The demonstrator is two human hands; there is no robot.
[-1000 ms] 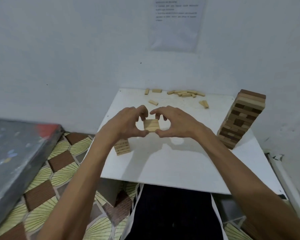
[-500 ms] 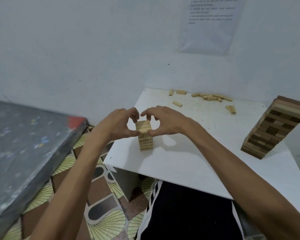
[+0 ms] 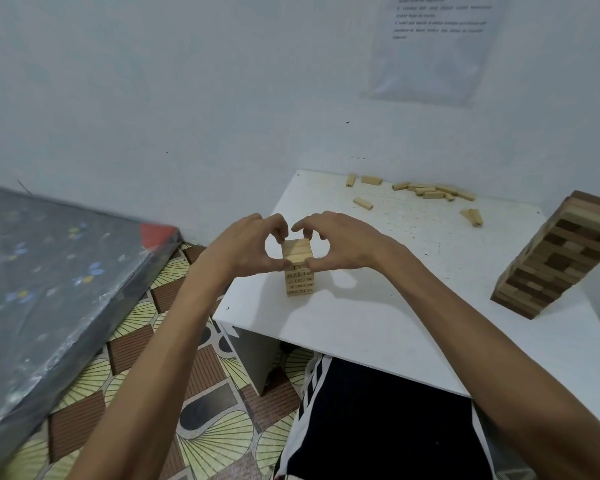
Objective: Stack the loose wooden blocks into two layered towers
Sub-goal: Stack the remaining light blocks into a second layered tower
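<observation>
1. Layer of pale blocks (image 3: 297, 251) rests atop the short tower (image 3: 300, 282), directly between the left grip (image 3: 246, 244) and right grip (image 3: 343, 241); both pinch it.
2. Risk: an uneven release could drag the layer askew or topple the tower, which stands near the desk (image 3: 395, 327) edge.

- The small pale wooden block tower (image 3: 299, 268) is matt, bare wood.
- The white tabletop (image 3: 388, 317) looks smooth, speckled.
- The dark plastic-wrapped mattress (image 3: 42, 271) is glossy.
</observation>
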